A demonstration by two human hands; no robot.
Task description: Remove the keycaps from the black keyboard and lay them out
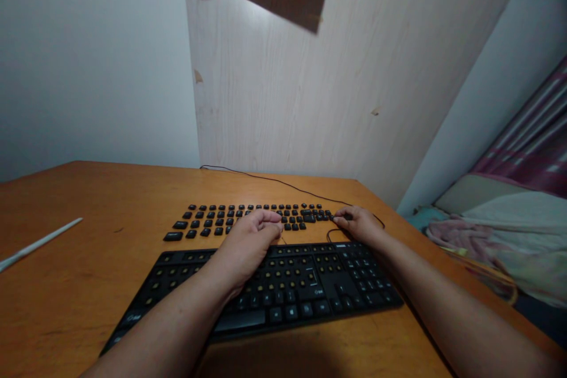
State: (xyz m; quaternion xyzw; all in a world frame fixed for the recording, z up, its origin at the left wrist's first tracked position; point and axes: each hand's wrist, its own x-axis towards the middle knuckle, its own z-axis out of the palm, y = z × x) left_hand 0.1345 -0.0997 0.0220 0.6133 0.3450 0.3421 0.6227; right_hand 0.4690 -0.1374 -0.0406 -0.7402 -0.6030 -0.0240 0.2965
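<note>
A black keyboard (339,283) lies on the table in front of me, tilted a little to the right. Many of its keys lack caps and show small yellowish stems; caps sit on the number pad and along the bottom row. Behind it, loose black keycaps (220,222) are laid out in rows. My left hand (250,242) reaches over the keyboard to these rows, thumb and fingers drawn together; anything between them is hidden. At the right end of the rows, my right hand (358,224) has its fingertips closed on a small keycap (332,218).
The keyboard's thin black cable (270,179) runs along the back of the wooden table (110,201). A white stick-like object (42,243) lies at the left. A wall panel (283,100) rises behind the table. Bedding (478,236) is beyond the right edge.
</note>
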